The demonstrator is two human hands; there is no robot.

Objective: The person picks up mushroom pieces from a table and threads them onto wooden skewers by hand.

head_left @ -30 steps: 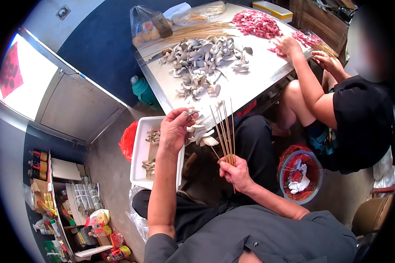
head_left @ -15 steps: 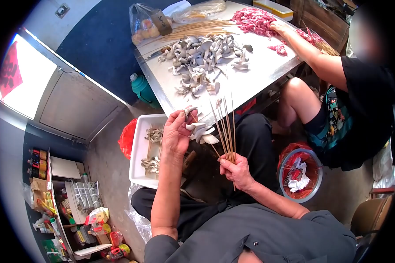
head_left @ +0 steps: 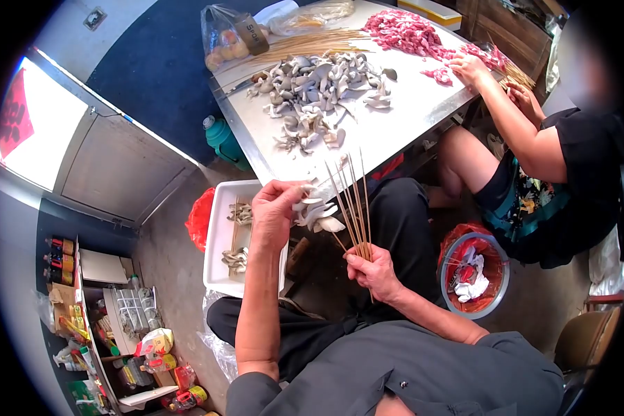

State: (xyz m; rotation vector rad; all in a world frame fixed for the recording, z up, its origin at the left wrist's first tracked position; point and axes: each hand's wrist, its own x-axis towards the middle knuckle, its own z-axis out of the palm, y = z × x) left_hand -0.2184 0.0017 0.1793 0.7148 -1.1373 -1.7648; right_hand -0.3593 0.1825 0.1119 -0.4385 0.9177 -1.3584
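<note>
Tabletop (head_left: 414,89) beyond, right grip (head_left: 373,272) tight round skewers (head_left: 360,237).

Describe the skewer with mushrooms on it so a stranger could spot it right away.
Start at the white table. Just below its near edge, the wearer's right hand grips a fan of thin sticks. The skewer leans farthest left, toward the left hand, and bears pale mushrooms; the other sticks are bare.

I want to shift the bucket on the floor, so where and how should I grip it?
Probably best to pinch the bucket by its rim, coming from above on the side toward the camera: the round edge shows bare there, while the red liner bunches over the far edge.
</note>
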